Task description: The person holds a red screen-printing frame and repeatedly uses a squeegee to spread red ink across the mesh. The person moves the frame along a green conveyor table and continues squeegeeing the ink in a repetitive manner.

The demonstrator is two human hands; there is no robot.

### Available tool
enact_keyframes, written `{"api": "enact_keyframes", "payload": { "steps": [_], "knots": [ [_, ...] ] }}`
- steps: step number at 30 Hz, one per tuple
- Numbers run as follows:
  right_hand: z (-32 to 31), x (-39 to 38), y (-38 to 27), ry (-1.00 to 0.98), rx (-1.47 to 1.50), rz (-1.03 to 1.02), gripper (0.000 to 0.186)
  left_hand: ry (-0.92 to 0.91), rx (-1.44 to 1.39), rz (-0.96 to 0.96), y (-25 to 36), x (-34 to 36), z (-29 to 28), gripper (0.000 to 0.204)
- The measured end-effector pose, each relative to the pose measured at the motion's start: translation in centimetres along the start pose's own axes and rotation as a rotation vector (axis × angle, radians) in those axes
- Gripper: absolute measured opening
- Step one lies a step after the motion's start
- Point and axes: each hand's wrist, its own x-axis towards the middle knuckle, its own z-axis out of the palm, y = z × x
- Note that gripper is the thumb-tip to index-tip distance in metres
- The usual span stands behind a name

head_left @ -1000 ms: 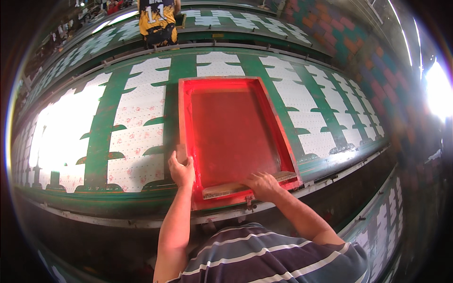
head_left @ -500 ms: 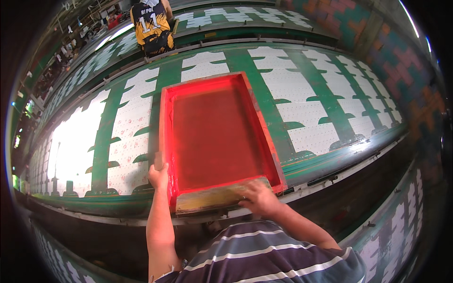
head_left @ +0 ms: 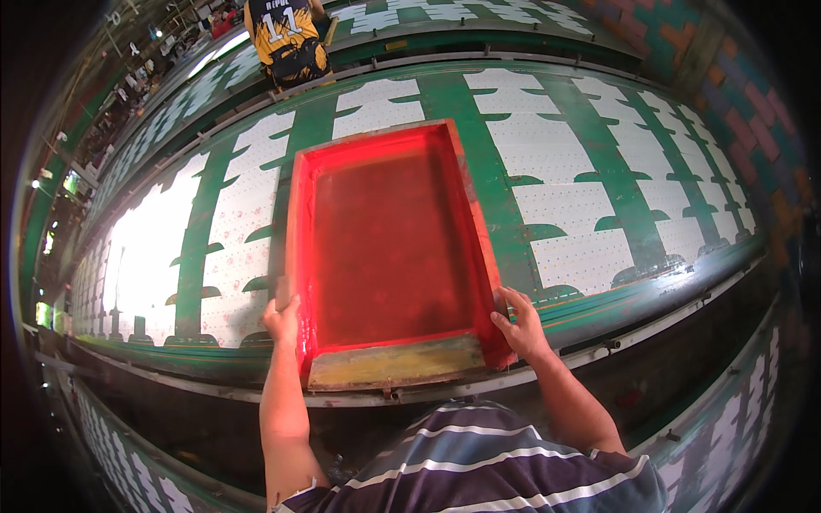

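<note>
A large red printing screen frame (head_left: 386, 239) lies flat on a long table covered with white and green patterned cloth (head_left: 564, 214). A yellowish wooden squeegee (head_left: 393, 363) rests inside the frame along its near edge. My left hand (head_left: 280, 318) grips the frame's near left corner. My right hand (head_left: 519, 321) grips the near right corner. Both arms reach forward from below.
The table's metal rail (head_left: 599, 346) runs along the near edge in front of me. A second cloth-covered table (head_left: 479, 17) lies beyond. A person in a yellow and black shirt (head_left: 286, 38) stands at the far side, upper left.
My right hand has left the squeegee at the frame's near edge and gone to the near right corner. The frame now sits further left along the cloth.
</note>
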Motion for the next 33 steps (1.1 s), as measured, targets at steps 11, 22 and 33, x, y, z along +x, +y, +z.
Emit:
{"api": "enact_keyframes", "payload": {
  "steps": [11,22,33],
  "knots": [
    [2.3,2.6,-3.3,0.030,-0.153,0.208,0.046,-0.069,-0.111,-0.092,0.6,-0.3,-0.4,0.041],
    [-0.3,2.0,-7.5,0.126,-0.133,0.072,0.039,-0.116,-0.270,-0.218,1.4,0.4,-0.8,0.025],
    [-12.8,5.3,-0.8,0.235,-0.117,0.116,0.034,-0.094,-0.451,-0.136,12.6,-6.5,8.8,0.032]
  ]
}}
